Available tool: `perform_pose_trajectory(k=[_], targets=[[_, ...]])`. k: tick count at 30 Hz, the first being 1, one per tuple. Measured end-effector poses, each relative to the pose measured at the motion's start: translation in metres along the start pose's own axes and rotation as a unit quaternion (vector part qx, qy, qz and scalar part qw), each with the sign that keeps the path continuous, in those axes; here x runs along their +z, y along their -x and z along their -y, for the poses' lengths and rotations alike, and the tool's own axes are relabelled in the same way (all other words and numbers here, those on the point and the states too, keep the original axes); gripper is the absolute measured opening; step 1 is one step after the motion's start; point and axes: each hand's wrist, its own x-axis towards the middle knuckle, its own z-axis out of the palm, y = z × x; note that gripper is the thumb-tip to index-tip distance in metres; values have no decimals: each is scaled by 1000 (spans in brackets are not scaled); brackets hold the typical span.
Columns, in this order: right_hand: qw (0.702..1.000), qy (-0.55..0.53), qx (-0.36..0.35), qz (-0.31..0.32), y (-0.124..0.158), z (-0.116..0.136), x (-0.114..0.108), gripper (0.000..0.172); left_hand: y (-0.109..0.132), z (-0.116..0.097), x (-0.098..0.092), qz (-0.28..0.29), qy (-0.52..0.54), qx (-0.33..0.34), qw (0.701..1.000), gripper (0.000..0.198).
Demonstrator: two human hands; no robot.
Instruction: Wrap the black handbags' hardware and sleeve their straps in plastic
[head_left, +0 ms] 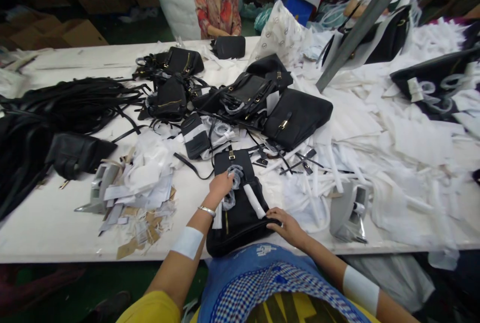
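Observation:
A black backpack [245,230] with gold hardware lies on the table in front of me. My left hand [222,185] is closed on a bundle wrapped in clear plastic [234,179] that rests on the bag's front. What is inside the wrapping I cannot make out. At the bag's right side, my right hand [288,226] grips the black edge between thumb and fingers. A white-wrapped roll [254,201] lies across the bag near that hand. Above the left hand sits a gold clasp [231,154] on the flap.
More black bags [296,118] are piled beyond mine. Black straps [67,103] heap up at the left. Paper tags [142,188] and a grey tape dispenser [103,183] lie left; another dispenser [348,210] stands right. A slanted metal pole [360,28] rises at the right. A person [217,8] stands opposite.

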Motion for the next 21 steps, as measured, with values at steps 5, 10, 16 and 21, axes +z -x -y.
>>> perform_pose_trajectory(k=[5, 10, 16, 21], targets=[[999, -42, 22, -15, 7, -3, 2, 27, -1, -8, 1, 60, 0, 22, 998, 39], [992, -118, 26, -25, 18, -8, 10, 31, 40, -30, 0, 38, 72, 47, 996, 49], [991, -121, 30, -47, 24, -13, 18, 35, 80, -41, 30, 84, 286, 0, 954, 48], [993, -75, 92, 9, 21, 5, -5, 47, 92, -23, 61, 81, 442, -87, 889, 57]])
